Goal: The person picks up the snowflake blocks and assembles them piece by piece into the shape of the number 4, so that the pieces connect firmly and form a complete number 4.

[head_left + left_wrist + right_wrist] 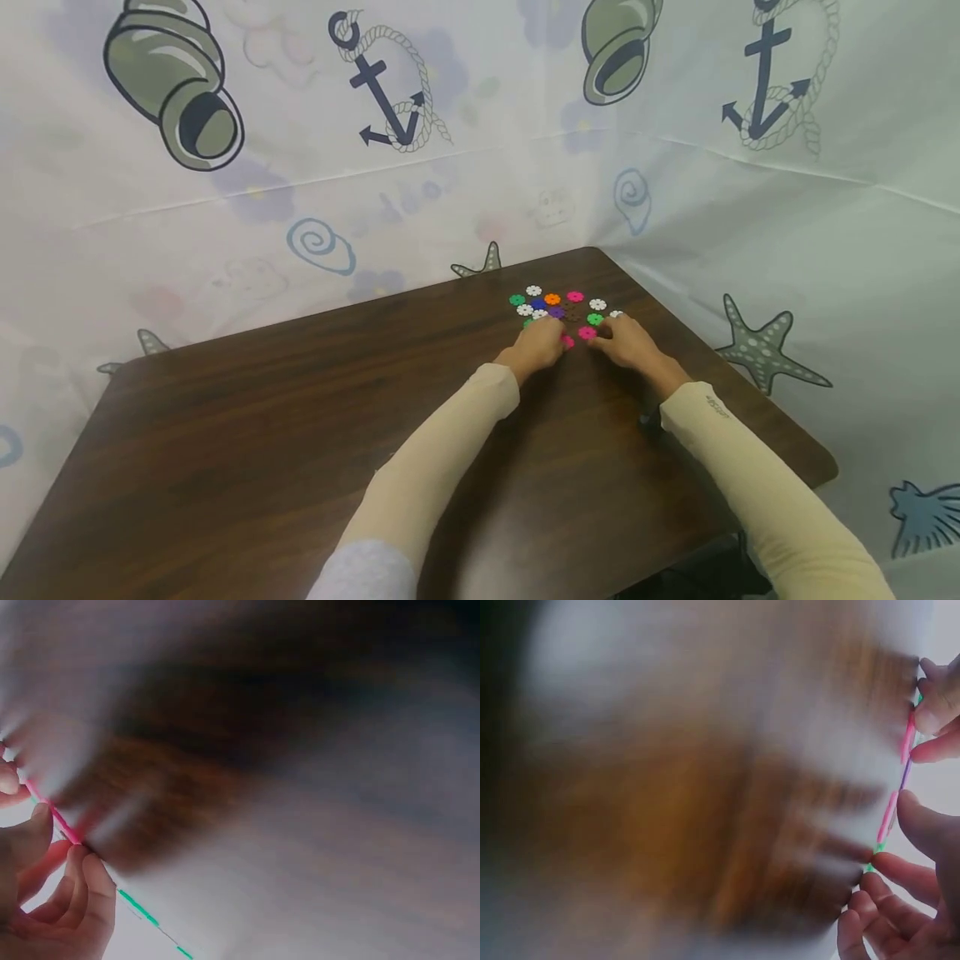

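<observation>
Flower-shaped plastic discs in several colours lie loosely grouped at the table's far right. Near the front of the group, my left hand (538,346) pinches a pink disc (567,342) at the tabletop; in the left wrist view, its thumb and fingertips meet the pink disc (64,821) edge-on. My right hand (632,343) rests just right of a second pink disc (587,332), thumb tip beside it. From the right wrist, that pink disc (887,817) shows between spread thumb and index finger, not gripped. Green discs (595,319) lie close by.
White (534,291), orange (552,299), blue (538,305), purple and brown discs lie beyond the hands. The dark wooden table (262,433) stretches left, its right edge near the right forearm. A patterned cloth (450,192) hangs behind and right of it.
</observation>
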`<state>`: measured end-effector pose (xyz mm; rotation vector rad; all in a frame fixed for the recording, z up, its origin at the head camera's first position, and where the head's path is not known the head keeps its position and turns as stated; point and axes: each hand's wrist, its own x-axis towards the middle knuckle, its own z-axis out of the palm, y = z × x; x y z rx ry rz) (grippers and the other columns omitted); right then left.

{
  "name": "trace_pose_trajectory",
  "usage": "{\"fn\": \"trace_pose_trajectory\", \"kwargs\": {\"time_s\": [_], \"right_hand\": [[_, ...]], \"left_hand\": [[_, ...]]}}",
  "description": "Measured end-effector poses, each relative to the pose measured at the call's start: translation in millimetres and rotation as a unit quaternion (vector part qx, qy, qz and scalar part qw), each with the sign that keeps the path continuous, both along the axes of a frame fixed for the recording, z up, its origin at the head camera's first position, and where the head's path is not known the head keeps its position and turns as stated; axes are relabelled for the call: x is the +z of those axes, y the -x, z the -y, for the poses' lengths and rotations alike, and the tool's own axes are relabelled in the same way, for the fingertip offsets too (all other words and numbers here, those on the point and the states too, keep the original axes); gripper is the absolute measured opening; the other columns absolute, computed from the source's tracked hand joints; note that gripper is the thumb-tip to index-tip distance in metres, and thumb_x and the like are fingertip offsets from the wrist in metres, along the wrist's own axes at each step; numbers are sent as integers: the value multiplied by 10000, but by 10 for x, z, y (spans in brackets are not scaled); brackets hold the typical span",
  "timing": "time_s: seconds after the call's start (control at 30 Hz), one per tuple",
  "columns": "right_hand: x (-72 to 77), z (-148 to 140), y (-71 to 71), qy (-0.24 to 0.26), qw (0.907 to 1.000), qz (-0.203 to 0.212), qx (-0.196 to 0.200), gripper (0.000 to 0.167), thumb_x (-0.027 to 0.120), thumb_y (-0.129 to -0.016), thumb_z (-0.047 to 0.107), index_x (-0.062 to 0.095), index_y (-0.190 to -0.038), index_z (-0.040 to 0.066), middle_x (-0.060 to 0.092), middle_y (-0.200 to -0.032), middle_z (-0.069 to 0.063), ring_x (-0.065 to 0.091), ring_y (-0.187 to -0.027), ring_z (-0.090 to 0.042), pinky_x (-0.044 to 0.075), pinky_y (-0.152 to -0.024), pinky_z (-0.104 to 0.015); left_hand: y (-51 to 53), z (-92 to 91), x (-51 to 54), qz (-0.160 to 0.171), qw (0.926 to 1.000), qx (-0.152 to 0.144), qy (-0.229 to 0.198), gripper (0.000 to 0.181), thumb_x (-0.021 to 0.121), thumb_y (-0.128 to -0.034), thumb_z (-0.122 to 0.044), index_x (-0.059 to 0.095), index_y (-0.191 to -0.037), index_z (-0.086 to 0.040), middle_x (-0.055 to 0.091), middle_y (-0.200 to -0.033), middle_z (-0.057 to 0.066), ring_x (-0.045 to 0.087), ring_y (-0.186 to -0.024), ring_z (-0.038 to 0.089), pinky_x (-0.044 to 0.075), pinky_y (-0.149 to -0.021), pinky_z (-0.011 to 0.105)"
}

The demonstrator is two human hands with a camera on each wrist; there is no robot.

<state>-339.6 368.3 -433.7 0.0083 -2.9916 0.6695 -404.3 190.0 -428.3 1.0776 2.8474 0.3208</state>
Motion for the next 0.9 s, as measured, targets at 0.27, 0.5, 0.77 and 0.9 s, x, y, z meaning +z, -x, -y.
{"fn": "trace_pose_trajectory", "kwargs": {"time_s": [0.27,0.5,0.77,0.9], "right_hand": [[2,42,137,132,9995,193,-206,421,663,-1004,283,647,-1244,-62,659,-1185,-294,611,-1083,-419,512,-944,-546],[14,102,139,1152,9900,601,-557,440,686,-988,249,570,-1248,-86,604,-1254,-302,576,-1112,-400,502,-983,-521],[36,132,-38,2071,9712,741,-915,412,642,-1004,222,578,-1271,-85,552,-1327,-267,542,-1123,-346,474,-973,-474],[46,148,-140,2326,9643,768,-1005,448,629,-1011,251,592,-1333,-59,625,-1289,-252,599,-1097,-325,488,-935,-427]], "left_hand": [[41,3,-14,567,9956,368,-643,196,682,-1002,-232,739,-1073,-58,737,-1076,74,676,-972,216,577,-881,346],[87,153,-10,1501,9683,1105,-1661,179,782,-914,-182,711,-984,-33,667,-937,56,562,-809,161,510,-704,269],[19,443,6,3226,8824,1530,-3065,115,738,-935,-52,680,-856,8,642,-745,46,603,-645,126,583,-634,240],[-4,579,-7,3910,8341,1538,-3575,71,711,-945,-13,661,-913,27,679,-813,80,646,-661,136,597,-637,233]]}}
